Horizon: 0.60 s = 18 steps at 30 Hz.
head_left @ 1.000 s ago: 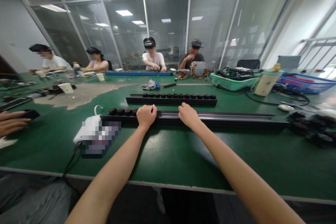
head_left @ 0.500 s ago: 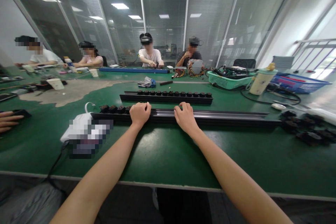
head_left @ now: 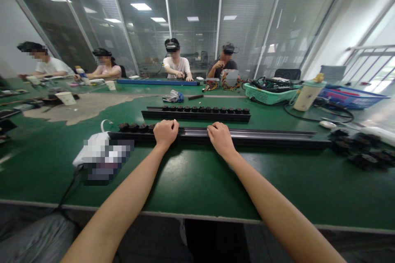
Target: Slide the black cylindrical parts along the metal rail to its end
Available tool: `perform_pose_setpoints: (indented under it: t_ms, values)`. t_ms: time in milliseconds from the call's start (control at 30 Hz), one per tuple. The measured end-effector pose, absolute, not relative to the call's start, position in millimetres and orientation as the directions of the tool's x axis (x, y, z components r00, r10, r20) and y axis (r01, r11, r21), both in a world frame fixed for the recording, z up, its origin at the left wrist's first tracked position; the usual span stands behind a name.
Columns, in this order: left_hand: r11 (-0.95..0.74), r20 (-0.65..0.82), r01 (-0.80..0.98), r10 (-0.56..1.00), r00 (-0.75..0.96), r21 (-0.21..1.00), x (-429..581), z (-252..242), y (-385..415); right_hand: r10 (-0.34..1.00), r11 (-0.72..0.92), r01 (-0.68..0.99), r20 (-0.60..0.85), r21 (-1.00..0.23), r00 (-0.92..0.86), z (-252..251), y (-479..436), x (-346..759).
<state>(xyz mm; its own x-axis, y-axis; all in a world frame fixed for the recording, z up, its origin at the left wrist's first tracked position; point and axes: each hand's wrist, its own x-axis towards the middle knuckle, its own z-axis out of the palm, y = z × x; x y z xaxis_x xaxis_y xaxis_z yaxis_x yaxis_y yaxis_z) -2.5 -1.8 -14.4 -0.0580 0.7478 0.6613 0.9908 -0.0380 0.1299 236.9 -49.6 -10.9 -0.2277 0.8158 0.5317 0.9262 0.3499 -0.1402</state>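
Gone from the left edge is a neighbour's hand, and just the dark piece (head_left: 6,125) is left there, while my right hand (head_left: 220,136) has edged slightly to the right. Head view, then, and it's two hands on one near rail (head_left: 265,141), long and black, lying lengthwise before me on the green table (head_left: 185,189)! Left hand (head_left: 166,132) first: folded into a fist and clamped on the rail, with whatever lies under the palm hidden from me. Right hand next, well apart from the left, fingers drawn close together and curled over the rail's trough; whether they grip or only rest, I can't tell. Counting now: four round black pieces (head_left: 133,128) show in the rail just left of my fist. Beyond it sits one shorter far rail (head_left: 197,116), and that one carries a row of twelve similar pieces (head_left: 209,110), as near as I can count. Off the near rail's right end there's a loose pile (head_left: 367,160), too blurred for a sure number. Further out: two baskets, one green (head_left: 268,96) and one blue (head_left: 367,100), one cream bottle (head_left: 309,96) by them, two paper cups (head_left: 66,99) over on the left, one long blue bar (head_left: 157,83), and four people (head_left: 179,67) seated along the far side.
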Motion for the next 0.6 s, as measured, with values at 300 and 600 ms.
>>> perform_pose_setpoints:
  t_ms: [300, 600]
  values:
    - [-0.038, 0.670, 0.992, 0.741, -0.053, 0.120, -3.0, -16.2, -0.7, 0.814, 0.342, 0.931, 0.535, -0.130, -0.225, -9.8, -50.7, 238.9]
    - [-0.050, 0.671, 0.989, 0.740, -0.057, 0.139, -3.5, -16.7, 1.0, 0.826, 0.304, 0.948, 0.522, -0.090, -0.215, -7.5, -52.7, 236.8]
